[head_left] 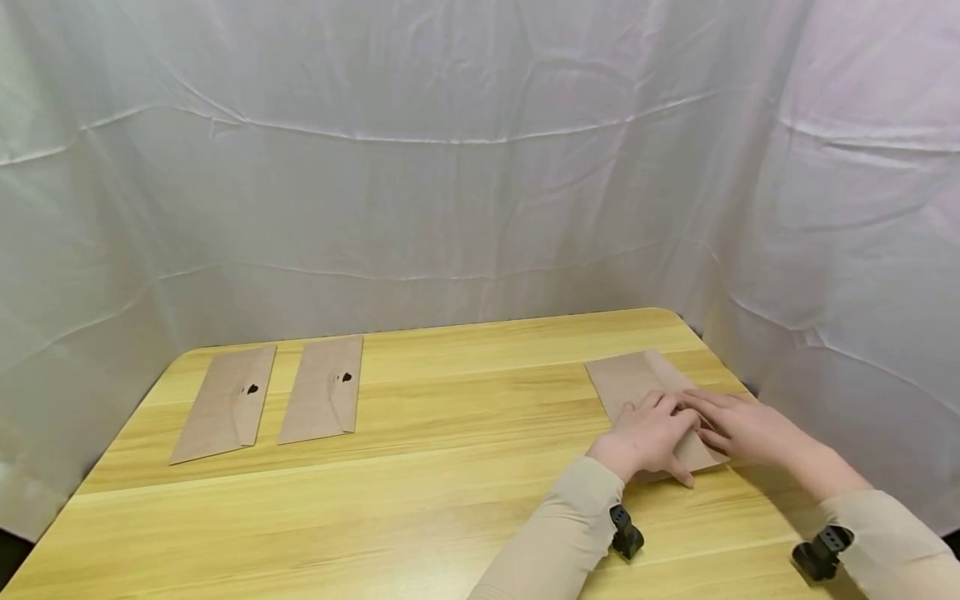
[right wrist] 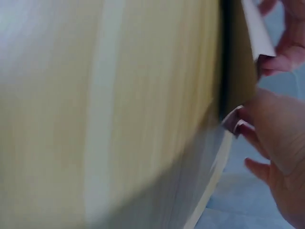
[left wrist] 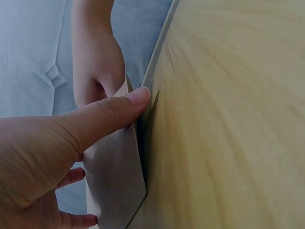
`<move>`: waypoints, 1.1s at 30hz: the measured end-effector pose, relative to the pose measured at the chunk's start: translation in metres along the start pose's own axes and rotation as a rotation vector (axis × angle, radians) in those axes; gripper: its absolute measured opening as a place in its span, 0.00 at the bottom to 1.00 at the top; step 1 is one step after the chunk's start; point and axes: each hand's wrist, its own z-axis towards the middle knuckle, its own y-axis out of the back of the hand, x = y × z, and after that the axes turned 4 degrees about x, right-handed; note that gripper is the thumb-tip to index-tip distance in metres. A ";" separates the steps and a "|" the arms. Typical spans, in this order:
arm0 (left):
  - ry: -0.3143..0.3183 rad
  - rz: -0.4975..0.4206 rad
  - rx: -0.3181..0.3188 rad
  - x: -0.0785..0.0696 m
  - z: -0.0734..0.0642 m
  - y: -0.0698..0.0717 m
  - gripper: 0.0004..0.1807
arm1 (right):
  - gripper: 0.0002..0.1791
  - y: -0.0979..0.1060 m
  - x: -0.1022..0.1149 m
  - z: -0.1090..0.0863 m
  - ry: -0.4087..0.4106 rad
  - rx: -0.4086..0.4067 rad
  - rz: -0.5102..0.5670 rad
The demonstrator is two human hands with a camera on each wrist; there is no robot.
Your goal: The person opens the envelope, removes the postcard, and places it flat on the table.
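A brown paper envelope (head_left: 626, 375) lies near the table's right edge, its near part covered by both hands. My left hand (head_left: 648, 433) is over its near left side and holds it, with the thumb spread toward the near edge. In the left wrist view, the left thumb (left wrist: 114, 112) lies across the folded paper (left wrist: 116, 176), and other fingertips show at its far side. My right hand (head_left: 753, 429) grips the envelope's right side. In the right wrist view, the right hand (right wrist: 281, 129) pinches a lifted paper corner (right wrist: 231, 120); the left fingertips are beside it.
Two closed brown envelopes with dark seals, one outermost (head_left: 225, 383) and one just right of it (head_left: 318, 379), lie at the table's left rear. Pale curtains (head_left: 450, 192) hang behind and beside the wooden table (head_left: 450, 467).
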 end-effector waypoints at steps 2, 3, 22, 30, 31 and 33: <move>-0.007 -0.005 0.001 0.000 0.000 0.000 0.37 | 0.31 -0.003 -0.003 0.001 0.044 -0.024 -0.041; -0.009 -0.006 0.001 0.000 0.000 0.000 0.37 | 0.31 -0.005 -0.005 0.001 0.063 -0.035 -0.057; -0.025 -0.047 0.000 0.002 -0.001 0.002 0.37 | 0.24 -0.016 -0.025 0.004 0.269 -0.097 -0.195; -0.036 -0.052 -0.012 0.003 -0.001 0.001 0.38 | 0.23 -0.013 -0.021 0.005 0.206 -0.084 -0.126; -0.038 -0.052 -0.016 0.003 0.000 0.000 0.38 | 0.24 -0.012 -0.019 0.006 0.193 -0.080 -0.107; -0.036 -0.052 -0.020 0.004 0.000 0.000 0.38 | 0.25 -0.009 -0.017 0.006 0.158 -0.065 -0.072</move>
